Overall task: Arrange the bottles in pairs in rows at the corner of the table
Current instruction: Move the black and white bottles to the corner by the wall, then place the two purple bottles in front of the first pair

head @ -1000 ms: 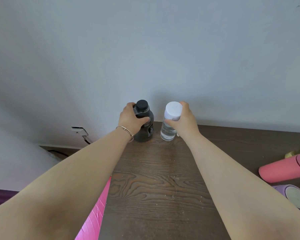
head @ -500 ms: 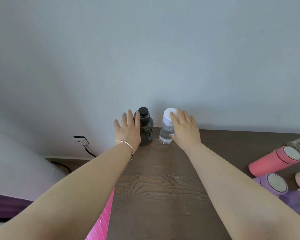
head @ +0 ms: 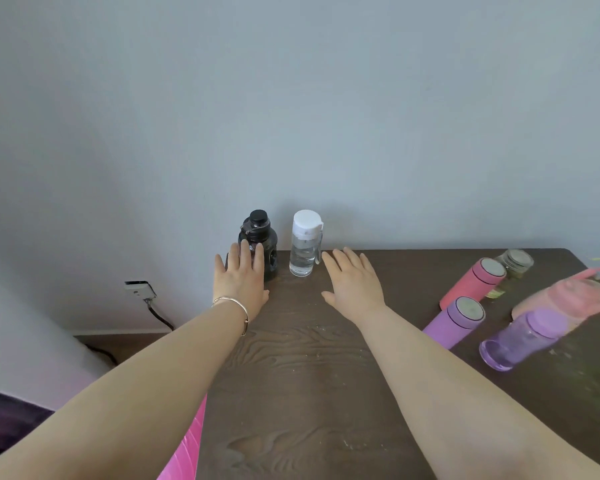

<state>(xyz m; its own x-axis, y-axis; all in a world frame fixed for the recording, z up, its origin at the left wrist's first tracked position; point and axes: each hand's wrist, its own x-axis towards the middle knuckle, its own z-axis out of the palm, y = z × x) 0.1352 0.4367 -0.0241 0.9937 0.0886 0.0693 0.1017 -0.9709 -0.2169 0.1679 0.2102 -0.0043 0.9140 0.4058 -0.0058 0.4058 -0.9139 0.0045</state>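
- Upright at the far left corner of the table (head: 291, 393): one black bottle (head: 264, 237) and one clear bottle (head: 303, 244) with a white cap, side by side, apart.
- Lying at right: one pink bottle (head: 471, 282), one purple bottle (head: 454, 320), one translucent purple bottle (head: 520, 337); others blurred.
- Left hand (head: 240, 282): flat, fingers spread, empty, overlapping the black bottle's base.
- Right hand (head: 352, 282): flat, fingers spread, empty, just beside the clear bottle.
- No legible writing.

A wall socket (head: 140, 290) with a black cable (head: 160, 317) sits low on the grey wall (head: 291, 98); bright pink sheeting (head: 184, 448) hangs beside the table edge.
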